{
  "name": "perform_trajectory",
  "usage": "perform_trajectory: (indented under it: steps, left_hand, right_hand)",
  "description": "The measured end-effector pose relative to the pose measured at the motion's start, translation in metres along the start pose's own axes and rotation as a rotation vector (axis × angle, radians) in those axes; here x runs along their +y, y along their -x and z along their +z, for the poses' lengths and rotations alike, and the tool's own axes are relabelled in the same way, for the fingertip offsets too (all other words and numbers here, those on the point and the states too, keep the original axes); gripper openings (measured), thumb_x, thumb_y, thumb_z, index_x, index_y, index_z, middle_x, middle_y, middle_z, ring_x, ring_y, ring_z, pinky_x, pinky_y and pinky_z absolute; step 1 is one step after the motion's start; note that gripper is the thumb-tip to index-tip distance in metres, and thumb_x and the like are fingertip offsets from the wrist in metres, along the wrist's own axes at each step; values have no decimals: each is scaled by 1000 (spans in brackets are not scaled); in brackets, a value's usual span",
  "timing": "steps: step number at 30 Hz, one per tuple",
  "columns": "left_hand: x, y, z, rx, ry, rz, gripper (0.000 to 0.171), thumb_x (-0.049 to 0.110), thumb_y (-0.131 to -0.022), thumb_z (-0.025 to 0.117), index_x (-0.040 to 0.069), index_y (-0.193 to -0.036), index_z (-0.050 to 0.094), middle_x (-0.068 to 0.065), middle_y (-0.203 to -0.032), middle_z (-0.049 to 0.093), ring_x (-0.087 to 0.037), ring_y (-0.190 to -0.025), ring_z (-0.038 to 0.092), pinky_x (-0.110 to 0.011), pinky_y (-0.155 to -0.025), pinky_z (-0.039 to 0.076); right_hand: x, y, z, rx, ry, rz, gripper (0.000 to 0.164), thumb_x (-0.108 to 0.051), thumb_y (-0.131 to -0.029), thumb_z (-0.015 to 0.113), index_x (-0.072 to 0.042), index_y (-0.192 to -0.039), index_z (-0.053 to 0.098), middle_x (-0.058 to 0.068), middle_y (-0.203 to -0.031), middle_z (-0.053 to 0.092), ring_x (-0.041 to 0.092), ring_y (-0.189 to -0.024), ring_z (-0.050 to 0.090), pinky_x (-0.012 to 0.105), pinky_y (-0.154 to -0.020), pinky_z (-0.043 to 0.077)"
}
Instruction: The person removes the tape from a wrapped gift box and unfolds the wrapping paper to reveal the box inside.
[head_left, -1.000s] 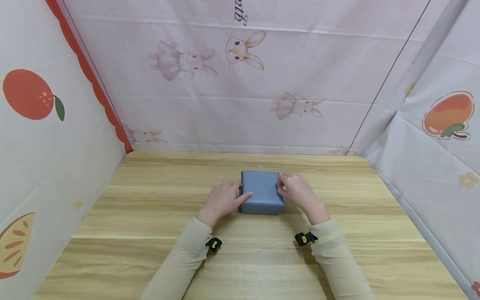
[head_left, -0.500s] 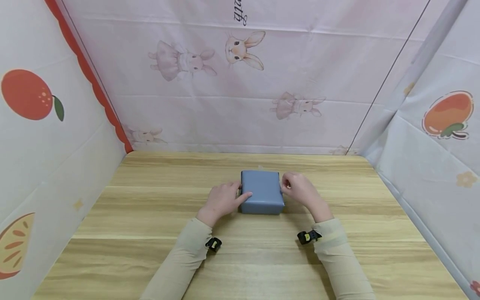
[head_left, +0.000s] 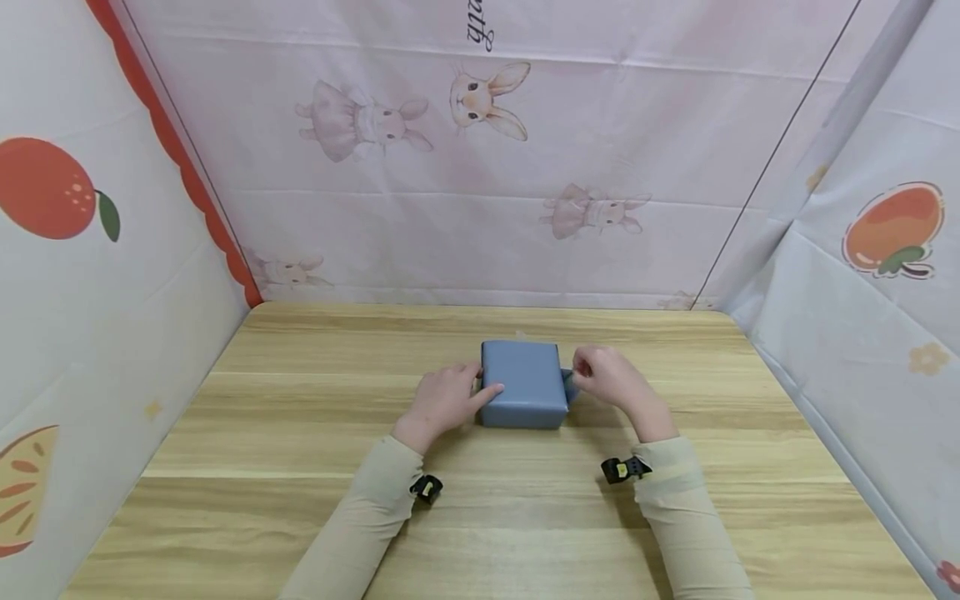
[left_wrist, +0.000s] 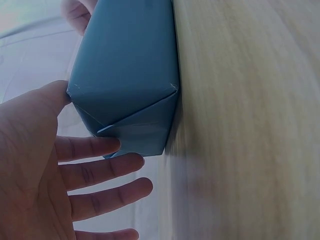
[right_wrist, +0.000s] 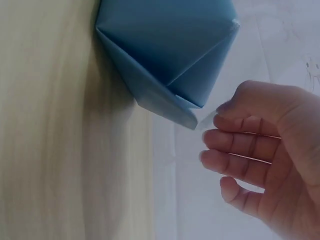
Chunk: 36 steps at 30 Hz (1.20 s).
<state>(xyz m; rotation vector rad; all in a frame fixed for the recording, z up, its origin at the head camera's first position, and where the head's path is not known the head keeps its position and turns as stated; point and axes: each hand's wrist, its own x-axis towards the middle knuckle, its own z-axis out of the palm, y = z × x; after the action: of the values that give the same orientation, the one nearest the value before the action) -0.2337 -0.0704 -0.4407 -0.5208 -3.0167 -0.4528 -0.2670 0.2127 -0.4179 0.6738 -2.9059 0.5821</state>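
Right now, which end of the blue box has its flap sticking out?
The end by the right hand: its flap juts outward, while the other end's flap, by the left hand, lies folded in.

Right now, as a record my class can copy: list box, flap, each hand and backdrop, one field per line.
Box: blue, on the table
Flap: sticks out from the box's right end
Left hand: thumb on box top, fingers at its left end
Right hand: by the flap's tip, apparently pinching a clear strip
Backdrop: printed with rabbits
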Motion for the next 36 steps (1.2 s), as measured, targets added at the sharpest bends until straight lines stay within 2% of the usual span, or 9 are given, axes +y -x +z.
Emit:
perform_trajectory:
  steps: [4, 8, 11, 14, 18, 24, 32, 36]
  left_hand:
    - [1, 0, -1, 4, 4, 8, 63, 64, -94, 45, 10, -120, 62, -7, -101, 70, -20, -77, 63, -36, -64, 51]
    - [1, -1, -1, 3, 1, 9, 61, 65, -94, 44, 11, -114, 63, -4, -91, 67, -16, -68, 55, -32, -58, 45]
    - [1, -1, 0, 3, 2, 7, 60, 65, -94, 44, 11, -112, 63, -4, -88, 65, -15, -67, 54, -30, -57, 43]
    - [0, -2, 1, 7, 3, 4, 62, 65, -94, 44, 11, -115, 63, -4, -92, 67, -16, -69, 56, -31, -59, 45]
    - [-2, -3, 2, 40, 27, -10, 59, 64, -95, 45, 11, -113, 65, -3, -92, 69, -14, -69, 57, -29, -58, 46]
    - [-3, -9, 4, 142, 72, -31, 44, 58, -95, 51, 16, -90, 66, 3, -76, 63, -10, -60, 53, -25, -49, 40]
    - [0, -15, 6, 181, 79, -54, 42, 54, -95, 54, 17, -75, 54, 2, -64, 51, -12, -54, 45, -25, -46, 33]
    - [2, -16, 7, 191, 81, -67, 39, 48, -97, 55, 16, -74, 52, 1, -65, 50, -13, -55, 46, -26, -47, 33]
  right_hand:
    - [-1, 2, -2, 47, 3, 1, 3, -11, -84, 62, -9, -82, 61, 1, -72, 60, 12, -62, 50, 27, -58, 43]
    - [-5, 3, -3, 115, 18, -7, 4, -12, -86, 61, -9, -87, 62, 5, -80, 64, 17, -70, 57, 33, -64, 50]
    - [-8, 2, -2, 154, 33, -6, 6, -14, -88, 61, -9, -90, 63, 8, -87, 66, 21, -79, 61, 38, -69, 53]
    - [-11, 0, 3, 176, 53, -5, 12, -20, -90, 63, -8, -91, 63, 10, -89, 66, 22, -78, 61, 39, -68, 52]
    - [-14, -2, 8, 161, 82, -21, 24, -31, -93, 66, -6, -91, 63, 10, -85, 65, 19, -67, 55, 34, -61, 47]
    - [-13, -3, 14, 99, 103, 1, 29, -35, -92, 66, -7, -88, 60, 3, -75, 57, 15, -57, 45, 28, -54, 36]
    - [-13, -4, 15, 90, 93, -14, 25, -33, -92, 66, -11, -85, 60, 1, -77, 60, 13, -60, 47, 28, -55, 39]
    - [-14, -4, 16, 84, 90, -20, 24, -33, -92, 66, -11, -85, 60, 1, -77, 61, 12, -61, 48, 28, -56, 40]
